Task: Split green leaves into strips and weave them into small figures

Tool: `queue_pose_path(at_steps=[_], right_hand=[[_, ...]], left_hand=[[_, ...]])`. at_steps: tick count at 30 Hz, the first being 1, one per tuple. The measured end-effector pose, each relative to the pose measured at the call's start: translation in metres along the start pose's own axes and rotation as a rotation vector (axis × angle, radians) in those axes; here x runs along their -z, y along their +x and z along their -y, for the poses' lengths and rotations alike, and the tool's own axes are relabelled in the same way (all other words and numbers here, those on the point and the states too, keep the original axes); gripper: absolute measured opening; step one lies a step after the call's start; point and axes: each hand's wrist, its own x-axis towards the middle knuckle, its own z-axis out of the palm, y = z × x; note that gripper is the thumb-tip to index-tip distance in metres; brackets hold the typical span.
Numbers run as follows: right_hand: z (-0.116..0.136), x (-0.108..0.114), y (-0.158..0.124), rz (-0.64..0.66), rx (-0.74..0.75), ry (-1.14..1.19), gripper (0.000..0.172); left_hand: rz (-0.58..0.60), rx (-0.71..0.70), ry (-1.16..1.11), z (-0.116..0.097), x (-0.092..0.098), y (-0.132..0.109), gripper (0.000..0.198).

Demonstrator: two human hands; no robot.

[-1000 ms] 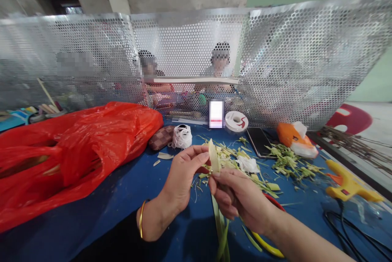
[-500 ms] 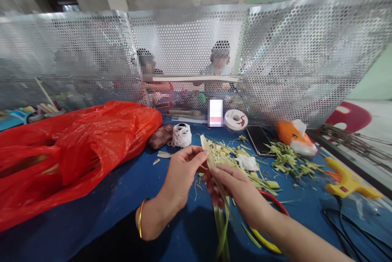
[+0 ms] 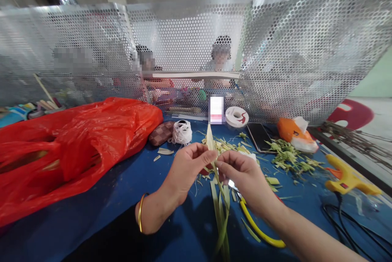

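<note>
My left hand [image 3: 194, 168] pinches a pale green leaf strip [image 3: 210, 137] between thumb and fingers, its pointed end standing up above the grip. Just to the right, my right hand [image 3: 240, 174] has thumb and fingertips closed on the same strip, a little lower down. Long green strips [image 3: 222, 213] hang below the hands toward the table's near edge. Under my right hand lies a cutting tool with yellow handles [image 3: 260, 233] and a shiny metal head, partly hidden by the hand. Leaf scraps [image 3: 228, 145] are scattered behind both hands.
A red plastic bag [image 3: 79, 143] covers the left side. Behind are white string [image 3: 181, 132], a checked pouch [image 3: 161, 133], a ribbon spool [image 3: 237, 117] and a phone [image 3: 260, 136]. Rightward lie a tissue pack [image 3: 297, 134] and a yellow glue gun [image 3: 349, 178]. A perforated screen [image 3: 190, 29] stands behind; people sit beyond.
My right hand has shifted from lying along the strip to a fingertip pinch near my left hand. The strip now stands more upright. The tool's metal head has come into view.
</note>
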Motion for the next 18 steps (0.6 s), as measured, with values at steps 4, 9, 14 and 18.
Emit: queue_pose_path(at_steps=[4, 9, 14, 18], right_hand=[[-0.0008, 0.0028, 0.0012, -0.086, 0.041, 0.043, 0.021], [-0.0033, 0.0062, 0.0033, -0.077, 0.028, 0.142, 0.022], [-0.0001, 0.0038, 0.0017, -0.107, 0.055, 0.04, 0.022], [0.0002, 0.0016, 0.0008, -0.024, 0.06, -0.047, 0.021]], left_hand=[[0.125, 0.092, -0.005, 0.0054, -0.0026, -0.002, 0.019], [0.133, 0.113, -0.027, 0.0055, -0.0019, -0.0005, 0.015], [0.152, 0.107, -0.05, 0.0043, -0.0018, -0.001, 0.026], [0.167, 0.127, -0.052, 0.0083, -0.0016, -0.0009, 0.028]])
